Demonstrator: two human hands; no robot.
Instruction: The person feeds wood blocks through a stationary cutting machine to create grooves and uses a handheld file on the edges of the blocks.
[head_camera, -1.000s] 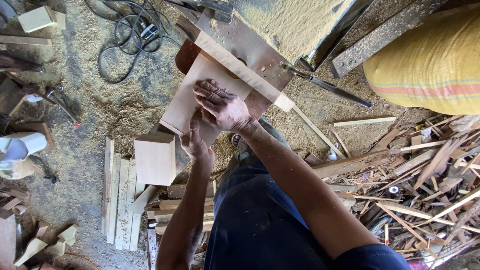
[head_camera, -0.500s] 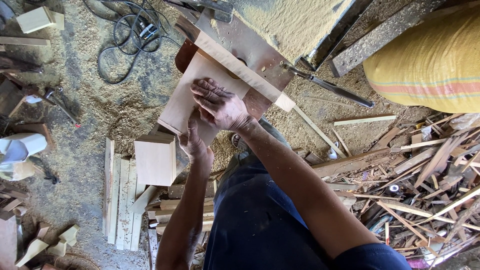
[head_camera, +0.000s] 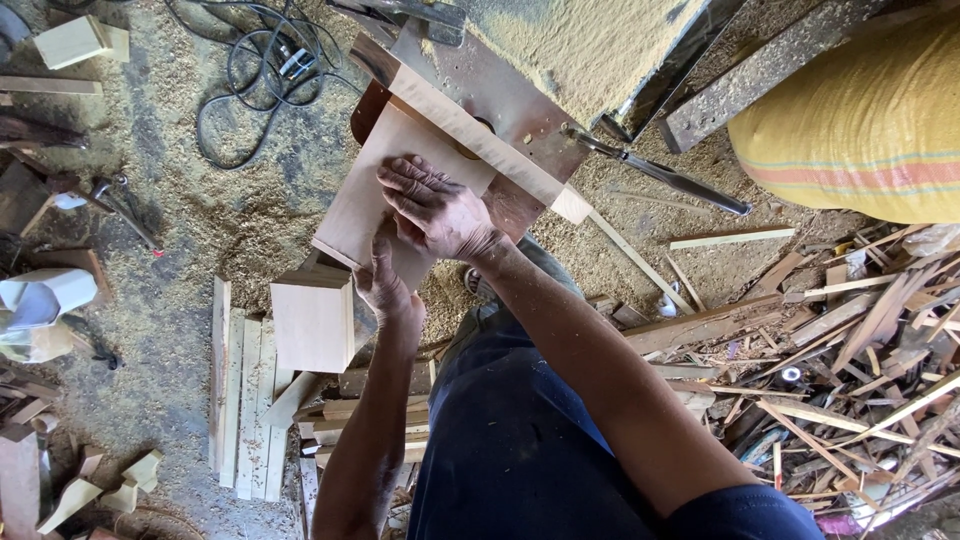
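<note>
Head view, workshop floor seen from above. Nearest, the person's dark blue trousers (head_camera: 520, 450) fill the lower centre, with a pile of wood offcuts (head_camera: 850, 380) on the right and a row of stacked pale slats (head_camera: 245, 400) on the left. A little farther, a square pale block (head_camera: 312, 322) stands on the slats, just left of the left hand (head_camera: 385, 285). The left hand grips the near edge of a flat pale wooden panel (head_camera: 365, 195), fingers curled on it. The right hand (head_camera: 435, 210) lies palm down on the panel's top face, fingers spread and pressing flat. The panel rests on the rusty metal desk (head_camera: 520, 125) of a machine, its far edge touching a pale wooden fence strip (head_camera: 480, 140). Farther left, a black cable (head_camera: 250, 70) coils on the sawdust-covered floor (head_camera: 180, 220). At far right lies a yellow striped sack (head_camera: 860, 130).
</note>
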